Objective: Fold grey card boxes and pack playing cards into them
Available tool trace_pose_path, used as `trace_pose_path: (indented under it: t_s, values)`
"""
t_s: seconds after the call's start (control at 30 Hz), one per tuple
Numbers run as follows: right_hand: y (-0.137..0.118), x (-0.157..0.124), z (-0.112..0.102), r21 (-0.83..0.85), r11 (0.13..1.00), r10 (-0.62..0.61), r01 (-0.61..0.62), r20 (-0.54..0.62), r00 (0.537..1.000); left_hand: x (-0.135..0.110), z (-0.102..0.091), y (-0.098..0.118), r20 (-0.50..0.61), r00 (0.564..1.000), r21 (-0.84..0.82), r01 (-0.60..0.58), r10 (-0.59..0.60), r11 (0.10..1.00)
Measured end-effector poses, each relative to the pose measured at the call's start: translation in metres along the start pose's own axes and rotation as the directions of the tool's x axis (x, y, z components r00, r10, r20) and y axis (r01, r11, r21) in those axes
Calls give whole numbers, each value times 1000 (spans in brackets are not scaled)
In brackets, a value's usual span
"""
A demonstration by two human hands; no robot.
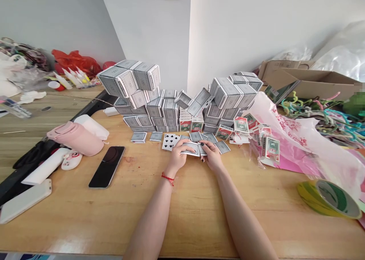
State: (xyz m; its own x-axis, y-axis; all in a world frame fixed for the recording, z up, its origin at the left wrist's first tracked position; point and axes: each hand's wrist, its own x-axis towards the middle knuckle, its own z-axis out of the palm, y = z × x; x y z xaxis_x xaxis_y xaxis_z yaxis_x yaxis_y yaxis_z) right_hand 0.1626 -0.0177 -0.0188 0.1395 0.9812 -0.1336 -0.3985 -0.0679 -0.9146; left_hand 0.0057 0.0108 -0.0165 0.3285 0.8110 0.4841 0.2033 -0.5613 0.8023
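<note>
Both hands meet on a thin deck (190, 149) of playing cards, low over the table (185, 214), just before the stacked card boxes (159, 108). Expect light, slick cards that slide apart; grip the long edges. Your left hand (177, 156) curls closed around its left end; your right hand (212, 156) pinches the right end.

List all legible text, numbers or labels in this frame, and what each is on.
"9", likely: corner of the face-up spade card.
Red print on the pink bag: too blurred.
Red and green labels on the card boxes: too small.
Backs of the cards in the left hand and right hand: pattern only.
</note>
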Motion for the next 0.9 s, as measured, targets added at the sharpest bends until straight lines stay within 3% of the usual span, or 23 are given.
trace_pose_path:
  t_s: [0.47, 0.63, 0.9]
  values:
    - [-2, -3, 2, 18, 994, 103, -104, 84, 991, -2, 6, -1, -150, 986, 109, -56, 72, 992]
    - [-8, -7, 3, 31, 986, 154, -164, 205, 967, -1, 2, 0, -191, 978, 147, -59, 87, 987]
    - [-10, -10, 3, 16, 988, 143, -152, 252, 957, 0, -2, -1, -161, 983, 157, -63, 88, 986]
